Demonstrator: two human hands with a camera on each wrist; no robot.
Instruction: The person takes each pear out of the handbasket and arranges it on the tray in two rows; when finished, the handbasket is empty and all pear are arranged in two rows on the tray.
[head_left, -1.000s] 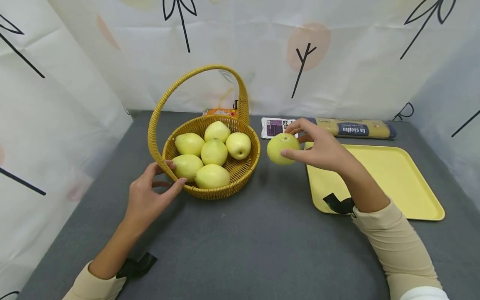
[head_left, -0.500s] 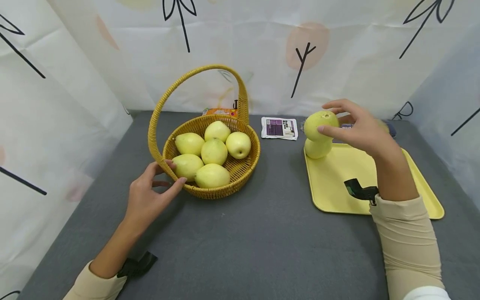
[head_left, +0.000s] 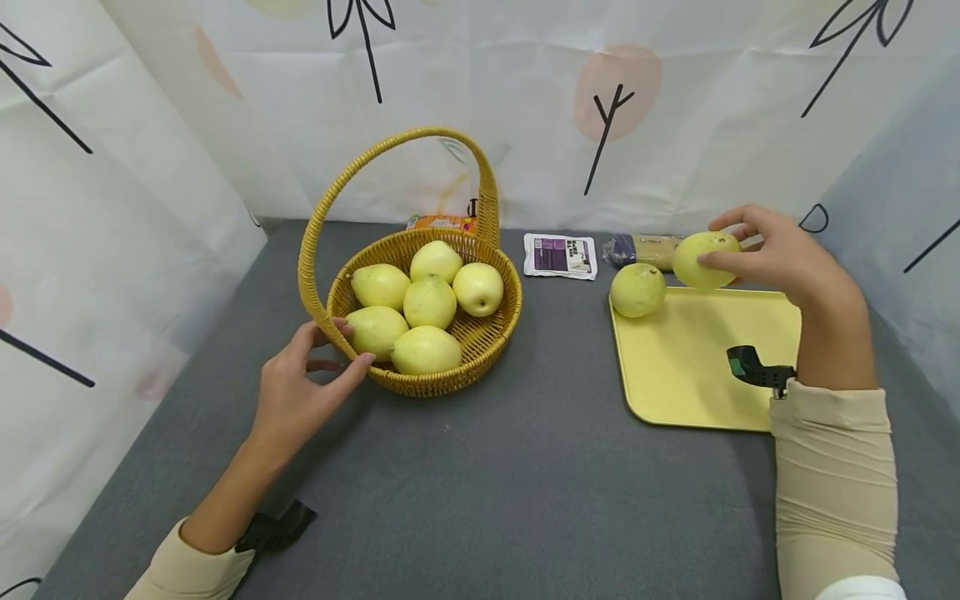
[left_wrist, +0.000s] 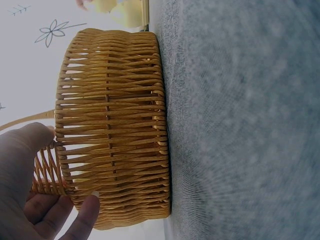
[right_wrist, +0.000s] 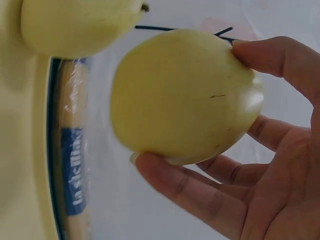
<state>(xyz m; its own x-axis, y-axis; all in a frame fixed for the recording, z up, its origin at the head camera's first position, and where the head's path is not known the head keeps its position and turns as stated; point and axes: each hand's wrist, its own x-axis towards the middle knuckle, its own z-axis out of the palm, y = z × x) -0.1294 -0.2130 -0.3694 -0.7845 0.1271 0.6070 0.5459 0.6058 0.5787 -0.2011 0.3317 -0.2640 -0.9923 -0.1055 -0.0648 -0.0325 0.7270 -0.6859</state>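
Observation:
In the head view, a wicker basket with a tall arched handle holds several pale yellow-green pears. My left hand grips its near-left side where the handle meets the rim; the left wrist view shows the thumb and fingers around the woven edge. Over the back of a yellow tray, my right hand holds a pear between thumb and fingers. That pear appears above the tray in the right wrist view. Another pear sits at the tray's far left corner.
A purple-and-white packet lies behind the space between basket and tray. Behind the tray is a long pack of spaghetti, partly covered by the held pear. An orange packet shows behind the basket. A patterned white cloth hangs behind the grey table.
My right hand has carried the pear rightward, from beside the basket to over the tray, past the pear at its corner. My left hand has kept its place on the basket.

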